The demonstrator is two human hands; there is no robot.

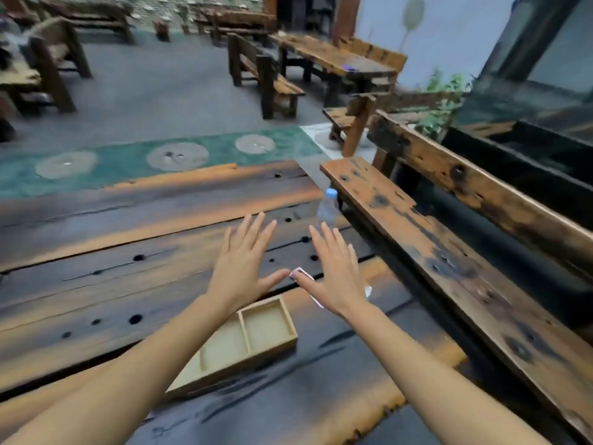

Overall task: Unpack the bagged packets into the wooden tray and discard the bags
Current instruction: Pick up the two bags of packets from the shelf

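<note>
A light wooden tray [290,340] with divided compartments lies on the dark plank table, partly under my left forearm; the compartments I can see hold nothing. My left hand [244,268] hovers flat above the table with fingers spread, holding nothing. My right hand [335,274] is also flat and spread, just right of it. A clear bag with packets [303,272] lies on the table under my right hand; only its corners show past the thumb and the wrist.
A clear water bottle [328,208] with a blue cap stands at the table's far right edge, just beyond my right fingertips. A wooden bench [449,252] runs along the right side. More benches and tables stand across the floor behind.
</note>
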